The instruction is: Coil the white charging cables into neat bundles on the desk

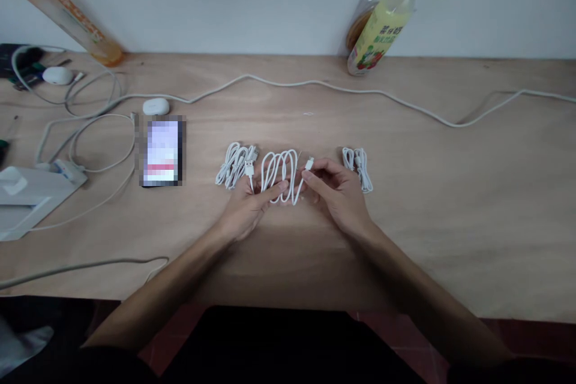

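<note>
White coiled USB cable (pixel 282 171) is held up between two bare hands, over the middle of the pale wood-grain tabletop (pixel 450 210). The left hand (pixel 245 207) pinches its loops under the thumb, the flat metal-tipped plug (pixel 249 167) rising beside them; most of that hand's fingers are hidden behind the coil. The right hand (pixel 345 193) grips the end with the small white plug (pixel 309 163) between thumb and fingertips; its exact connector type is too small to tell. Behind the left hand, a bundle of folded white cables (pixel 231 165) is partly covered, so its count is unclear. More folded white cables (pixel 363 171) lie just beyond the right hand. To the left, a dark-edged phone (pixel 162 153) has its screen blurred into blocks, near a rounded white case (pixel 155 106). A white boxy device (pixel 40 195) is cut off by the left edge. A long white cord (pixel 315 83) crosses behind everything, well apart from the hands.
</note>
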Available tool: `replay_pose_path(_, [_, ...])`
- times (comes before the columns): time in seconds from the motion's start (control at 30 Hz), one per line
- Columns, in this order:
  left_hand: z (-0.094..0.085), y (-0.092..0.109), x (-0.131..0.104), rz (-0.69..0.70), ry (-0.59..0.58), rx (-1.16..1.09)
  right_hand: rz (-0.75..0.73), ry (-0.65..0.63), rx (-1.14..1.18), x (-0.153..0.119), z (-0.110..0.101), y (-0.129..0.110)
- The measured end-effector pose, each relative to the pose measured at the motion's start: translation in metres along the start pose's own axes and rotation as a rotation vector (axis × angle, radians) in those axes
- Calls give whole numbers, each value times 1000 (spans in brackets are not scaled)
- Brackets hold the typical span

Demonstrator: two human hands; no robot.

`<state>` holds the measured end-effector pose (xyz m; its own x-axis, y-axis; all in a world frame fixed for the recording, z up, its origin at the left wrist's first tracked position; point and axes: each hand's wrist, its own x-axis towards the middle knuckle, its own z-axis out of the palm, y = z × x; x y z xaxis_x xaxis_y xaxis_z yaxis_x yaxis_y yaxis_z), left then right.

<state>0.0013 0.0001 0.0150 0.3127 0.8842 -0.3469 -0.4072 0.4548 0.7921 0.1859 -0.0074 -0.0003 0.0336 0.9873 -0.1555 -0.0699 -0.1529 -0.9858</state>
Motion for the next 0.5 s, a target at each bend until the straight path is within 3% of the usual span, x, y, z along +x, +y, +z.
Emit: replay_pose_path(0.5, [-1,2,0,-67,-58,-1,42,-58,27,1,2,1])
